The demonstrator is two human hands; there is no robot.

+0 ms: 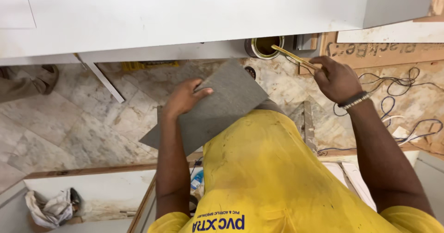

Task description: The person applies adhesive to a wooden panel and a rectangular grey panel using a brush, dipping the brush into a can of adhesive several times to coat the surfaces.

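A: What is seen nearest the camera?

B: A yellow shirt (263, 177) is seen at the bottom. Just beyond it, a flat grey panel (208, 108) is held tilted against the body by the left hand (182, 99); the fingers (203, 92) are spread over its top face and the thumb is hidden under the edge.

A: And the right hand?

B: The right hand (335, 78) is held further out, a bracelet (354, 100) worn at the wrist. Its fingers are closed on a thin yellow stick (293, 56), whose far end is dipped into an open tin (264, 47).

A: Where is the tin placed?

B: It is set on the floor, partly tucked under the edge of a white board (185, 15). Tangled cables (397, 99) are seen to the right on a wooden sheet (393, 52), and marble floor tiles (83, 122) are laid to the left.
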